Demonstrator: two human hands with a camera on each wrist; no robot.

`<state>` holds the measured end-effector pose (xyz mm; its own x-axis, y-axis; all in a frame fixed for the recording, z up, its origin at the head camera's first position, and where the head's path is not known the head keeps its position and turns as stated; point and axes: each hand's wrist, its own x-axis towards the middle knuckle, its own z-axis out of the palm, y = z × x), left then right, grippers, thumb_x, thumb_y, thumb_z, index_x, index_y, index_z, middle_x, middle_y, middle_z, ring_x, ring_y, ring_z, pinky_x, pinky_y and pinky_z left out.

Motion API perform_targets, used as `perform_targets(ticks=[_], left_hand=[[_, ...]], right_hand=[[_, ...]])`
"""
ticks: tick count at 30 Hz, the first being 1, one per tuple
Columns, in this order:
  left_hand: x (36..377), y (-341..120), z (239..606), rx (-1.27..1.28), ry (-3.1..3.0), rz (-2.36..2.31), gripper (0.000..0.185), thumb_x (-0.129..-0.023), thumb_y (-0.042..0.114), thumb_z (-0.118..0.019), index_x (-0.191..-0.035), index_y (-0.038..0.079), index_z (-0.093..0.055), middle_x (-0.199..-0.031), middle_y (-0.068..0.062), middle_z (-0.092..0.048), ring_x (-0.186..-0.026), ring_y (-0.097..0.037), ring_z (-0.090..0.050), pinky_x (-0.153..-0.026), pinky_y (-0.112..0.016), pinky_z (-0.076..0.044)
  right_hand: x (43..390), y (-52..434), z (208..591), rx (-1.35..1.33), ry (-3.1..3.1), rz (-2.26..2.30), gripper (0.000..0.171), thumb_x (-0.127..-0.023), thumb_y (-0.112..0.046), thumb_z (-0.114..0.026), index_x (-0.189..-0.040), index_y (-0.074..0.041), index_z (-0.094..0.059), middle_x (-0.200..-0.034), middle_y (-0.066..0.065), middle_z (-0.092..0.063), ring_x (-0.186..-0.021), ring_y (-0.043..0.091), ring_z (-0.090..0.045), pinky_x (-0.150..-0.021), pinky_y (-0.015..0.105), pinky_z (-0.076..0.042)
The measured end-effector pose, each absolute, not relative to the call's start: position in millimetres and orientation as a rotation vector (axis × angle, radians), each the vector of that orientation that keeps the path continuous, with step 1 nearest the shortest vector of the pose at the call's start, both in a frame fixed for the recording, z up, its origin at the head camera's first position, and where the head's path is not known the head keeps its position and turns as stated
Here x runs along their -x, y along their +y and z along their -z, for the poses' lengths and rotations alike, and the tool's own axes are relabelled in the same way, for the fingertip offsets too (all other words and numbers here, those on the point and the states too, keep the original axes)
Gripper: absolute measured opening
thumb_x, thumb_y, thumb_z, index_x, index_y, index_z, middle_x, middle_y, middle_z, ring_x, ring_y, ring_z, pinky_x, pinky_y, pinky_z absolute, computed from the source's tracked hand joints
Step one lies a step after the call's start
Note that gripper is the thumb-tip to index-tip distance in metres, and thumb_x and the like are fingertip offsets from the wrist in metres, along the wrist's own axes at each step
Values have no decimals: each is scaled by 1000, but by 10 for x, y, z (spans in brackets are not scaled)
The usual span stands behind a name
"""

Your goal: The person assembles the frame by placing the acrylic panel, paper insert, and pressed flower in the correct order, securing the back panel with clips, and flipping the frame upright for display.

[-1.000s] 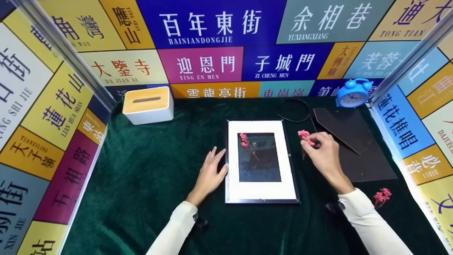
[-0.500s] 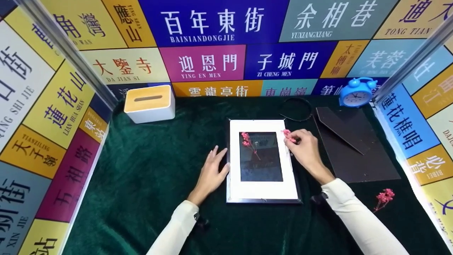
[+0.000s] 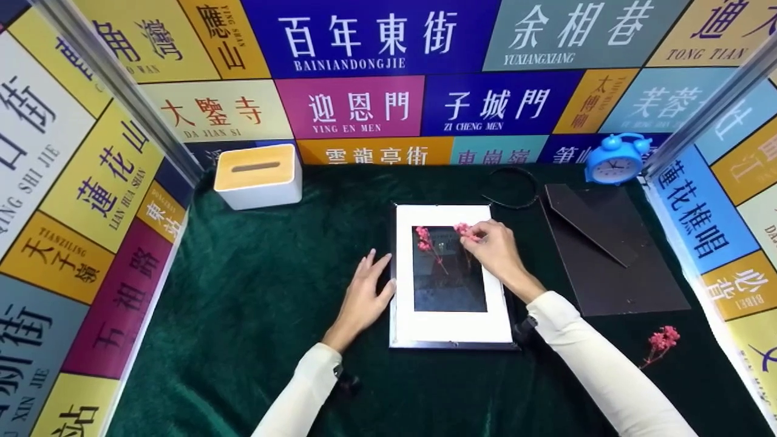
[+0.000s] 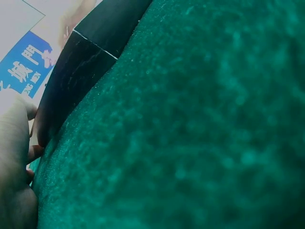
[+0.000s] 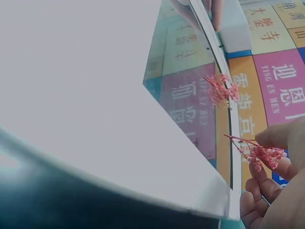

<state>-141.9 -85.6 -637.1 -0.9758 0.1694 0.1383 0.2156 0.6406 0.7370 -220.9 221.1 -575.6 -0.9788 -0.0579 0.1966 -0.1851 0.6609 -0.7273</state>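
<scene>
Pink dried sprig (image 3: 463, 230) is pinched in my right hand (image 3: 495, 252), over the glass of the picture frame (image 3: 450, 331) at its 1 o'clock corner. My left hand (image 3: 364, 291) lies flat, fingers straight, touching the frame's 9 o'clock edge.

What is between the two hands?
In the head view, the picture frame lies between the left hand and the right hand. A pink flower sprig already rests on its dark glass, and the right hand holds another sprig.
</scene>
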Motion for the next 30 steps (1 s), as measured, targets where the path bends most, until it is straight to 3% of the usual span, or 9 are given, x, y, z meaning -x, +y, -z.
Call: perform_targets(ticks=[15, 23, 30], left_hand=[[1419, -855, 6369, 318, -2761, 1300, 56, -106, 28, -69, -159, 11, -59, -172, -21, -43, -159, -47, -37, -127, -64, -34], [1439, -860, 6398, 450, -2544, 1295, 56, -97, 15, -81, -150, 2, -65, -150, -19, -64, -144, -36, -57, -119, -54, -47], [1450, -890, 6429, 517, -2473, 1228, 48, -95, 13, -80, -140, 1, -69, -139, -16, -69, -141, -37, -55, -122, -61, -40]], right_hand=[[2250, 2124, 5892, -242, -2771, -1168, 16, -94, -15, -85, -98, -1, -79, -100, 18, -74, -98, 36, -63, -88, 49, -49], [2136, 2232, 5843, -166, -2749, -1202, 29, -95, -20, -86, -113, 1, -78, -111, 20, -70, -106, 37, -61, -95, 51, -45], [2018, 2417, 5751, -138, -2664, -1232, 31, -95, -18, -89, -114, 4, -78, -110, 21, -70, -103, 37, -62, -89, 46, -48]])
